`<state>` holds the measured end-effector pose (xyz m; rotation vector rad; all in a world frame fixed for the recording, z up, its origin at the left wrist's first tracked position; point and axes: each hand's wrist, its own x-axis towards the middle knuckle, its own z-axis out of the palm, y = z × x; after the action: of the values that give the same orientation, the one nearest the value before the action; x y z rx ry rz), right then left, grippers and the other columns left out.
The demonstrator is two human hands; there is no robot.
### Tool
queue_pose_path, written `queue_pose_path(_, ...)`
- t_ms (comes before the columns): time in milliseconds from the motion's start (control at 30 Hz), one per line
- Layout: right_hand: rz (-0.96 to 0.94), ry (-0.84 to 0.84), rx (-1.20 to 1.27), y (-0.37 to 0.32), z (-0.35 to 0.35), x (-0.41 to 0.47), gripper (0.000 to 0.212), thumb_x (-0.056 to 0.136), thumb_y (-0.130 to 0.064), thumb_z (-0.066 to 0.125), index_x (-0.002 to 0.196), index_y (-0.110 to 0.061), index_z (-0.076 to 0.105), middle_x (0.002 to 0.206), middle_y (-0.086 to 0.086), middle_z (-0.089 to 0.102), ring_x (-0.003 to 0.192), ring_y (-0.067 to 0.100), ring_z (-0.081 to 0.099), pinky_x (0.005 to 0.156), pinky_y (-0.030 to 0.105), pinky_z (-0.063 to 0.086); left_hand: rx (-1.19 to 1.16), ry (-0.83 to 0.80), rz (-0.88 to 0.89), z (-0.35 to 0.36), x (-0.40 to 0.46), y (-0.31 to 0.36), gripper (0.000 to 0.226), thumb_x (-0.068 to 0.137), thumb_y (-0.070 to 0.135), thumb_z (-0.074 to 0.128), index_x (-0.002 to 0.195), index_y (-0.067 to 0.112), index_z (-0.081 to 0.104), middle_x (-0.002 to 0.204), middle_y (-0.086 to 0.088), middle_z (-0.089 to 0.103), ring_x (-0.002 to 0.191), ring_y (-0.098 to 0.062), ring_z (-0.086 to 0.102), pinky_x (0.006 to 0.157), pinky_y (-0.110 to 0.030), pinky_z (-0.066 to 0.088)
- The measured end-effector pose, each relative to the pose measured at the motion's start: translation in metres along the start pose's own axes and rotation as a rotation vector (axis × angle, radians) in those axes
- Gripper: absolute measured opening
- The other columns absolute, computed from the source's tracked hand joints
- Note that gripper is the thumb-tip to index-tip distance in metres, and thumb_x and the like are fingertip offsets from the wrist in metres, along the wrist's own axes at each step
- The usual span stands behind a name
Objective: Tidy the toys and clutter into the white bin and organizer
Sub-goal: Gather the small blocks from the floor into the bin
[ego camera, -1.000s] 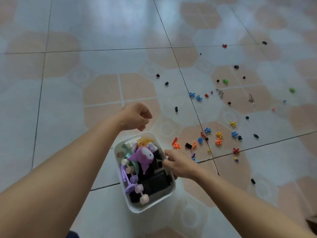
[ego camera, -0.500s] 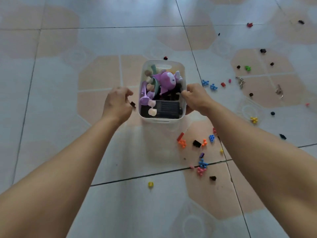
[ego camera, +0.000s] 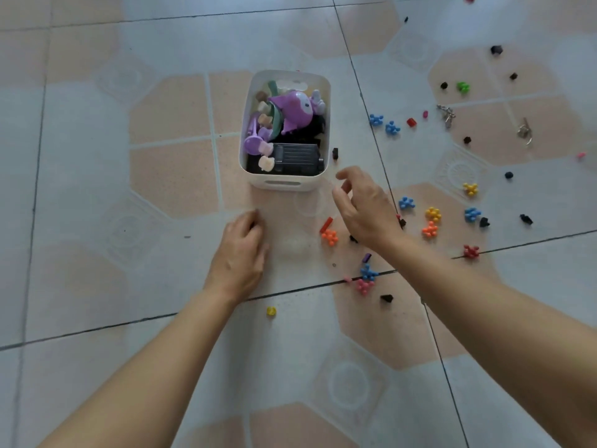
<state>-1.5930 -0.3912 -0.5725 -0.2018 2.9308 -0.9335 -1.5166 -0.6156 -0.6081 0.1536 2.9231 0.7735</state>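
Observation:
A white bin (ego camera: 284,185) stands on the tiled floor, filled with a purple figure (ego camera: 295,108), a black toy vehicle (ego camera: 297,158) and other toys. My left hand (ego camera: 242,250) rests near the floor in front of the bin with its fingers curled; a small black piece (ego camera: 252,225) shows between the fingertips. My right hand (ego camera: 361,205) hovers to the bin's front right, fingers loosely spread, holding nothing. A small black block (ego camera: 335,153) lies against the bin's right wall. Under and around the right hand lie an orange cluster piece (ego camera: 329,237) and a red brick (ego camera: 325,224).
Several small coloured pieces lie scattered to the right: blue ones (ego camera: 376,119), a yellow one (ego camera: 470,189), a red one (ego camera: 470,251), pink (ego camera: 365,286) near my right forearm. A yellow bead (ego camera: 271,311) lies between my arms. Metal keys (ego camera: 447,114) lie far right.
My right hand has let go of the bin's right rim and pulled back toward me. My left hand has also drawn back from beside the bin. The bin stays on the floor.

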Motion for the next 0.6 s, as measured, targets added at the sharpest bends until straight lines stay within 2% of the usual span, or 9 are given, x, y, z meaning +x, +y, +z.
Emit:
queue_pose_path(100, -0.033, -0.052, -0.008, 0.016, 0.0, -0.03, 0.027, 0.095, -0.022, 0.048, 0.12, -0.012, 0.054, 0.098, 0.003, 0.059, 0.079, 0.017, 0.056, 0.073, 0.037, 0.049, -0.047, -0.078, 0.041, 0.013, -0.038, 0.016, 0.053, 0.078, 0.017, 0.072, 0.123, -0.005, 0.056, 0.138, -0.022, 0.048, 0.128, -0.038, 0.043, 0.11, -0.028, 0.025)
queue_pose_path(200, -0.057, -0.089, 0.007, 0.023, -0.006, -0.052, 0.026, 0.095, -0.019, 0.049, 0.119, -0.013, 0.055, 0.1, 0.004, 0.061, 0.08, 0.019, 0.059, 0.073, 0.04, 0.05, -0.113, -0.141, 0.093, 0.022, -0.066, 0.029, 0.064, 0.067, 0.012, 0.078, 0.125, -0.004, 0.056, 0.135, -0.021, 0.052, 0.127, -0.036, 0.047, 0.11, -0.032, 0.031)
queue_pose_path(233, -0.086, -0.093, 0.006, 0.023, -0.009, -0.059, 0.026, 0.094, -0.019, 0.049, 0.119, -0.013, 0.055, 0.101, 0.004, 0.061, 0.081, 0.018, 0.059, 0.073, 0.039, 0.05, -0.126, -0.147, 0.091, 0.022, -0.073, 0.029, 0.068, 0.064, 0.009, 0.081, 0.127, -0.002, 0.056, 0.135, -0.02, 0.052, 0.127, -0.033, 0.045, 0.109, -0.032, 0.033)
queue_pose_path(333, -0.299, -0.137, -0.114, 0.031, -0.012, -0.085, 0.034, 0.091, -0.024, 0.05, 0.123, -0.015, 0.053, 0.117, 0.004, 0.056, 0.099, 0.023, 0.057, 0.08, 0.039, 0.049, -0.077, -0.11, 0.059, 0.02, -0.089, 0.026, 0.074, 0.059, 0.004, 0.084, 0.128, 0.005, 0.056, 0.128, -0.013, 0.056, 0.115, -0.022, 0.041, 0.1, -0.02, 0.031)
queue_pose_path(400, -0.448, -0.222, -0.299, 0.044, -0.003, -0.105, 0.05, 0.089, -0.035, 0.049, 0.137, -0.021, 0.045, 0.141, 0.004, 0.047, 0.126, 0.025, 0.046, 0.1, 0.043, 0.04, -0.06, -0.085, 0.006, 0.018, -0.094, 0.025, 0.071, 0.062, 0.0, 0.08, 0.128, 0.01, 0.057, 0.118, -0.01, 0.056, 0.105, -0.023, 0.045, 0.092, -0.018, 0.034)
queue_pose_path(467, -0.501, -0.288, -0.475, 0.056, 0.009, -0.116, 0.065, 0.088, -0.047, 0.049, 0.148, -0.03, 0.029, 0.157, 0.001, 0.028, 0.145, 0.025, 0.023, 0.113, 0.046, 0.021, -0.061, -0.067, -0.034, 0.02, -0.089, 0.028, 0.062, 0.064, -0.004, 0.077, 0.122, 0.009, 0.06, 0.109, -0.011, 0.055, 0.096, -0.028, 0.053, 0.085, -0.025, 0.042)
queue_pose_path(533, -0.487, -0.289, -0.563, 0.065, 0.018, -0.117, 0.072, 0.088, -0.055, 0.048, 0.151, -0.035, 0.019, 0.16, 0.0, 0.018, 0.148, 0.026, 0.012, 0.115, 0.052, 0.015, -0.07, -0.073, -0.056, 0.022, -0.074, 0.039, 0.048, 0.066, -0.003, 0.075, 0.112, 0.006, 0.063, 0.103, -0.013, 0.054, 0.087, -0.032, 0.057, 0.078, -0.03, 0.048)
queue_pose_path(600, -0.463, -0.264, -0.598, 0.069, 0.021, -0.109, 0.068, 0.09, -0.063, 0.035, 0.151, -0.035, 0.019, 0.16, 0.0, 0.019, 0.148, 0.029, 0.012, 0.114, 0.055, 0.014, -0.071, -0.093, -0.041, 0.025, -0.052, 0.056, 0.037, 0.07, 0.002, 0.074, 0.105, 0.005, 0.064, 0.102, -0.013, 0.053, 0.082, -0.032, 0.058, 0.072, -0.03, 0.047)
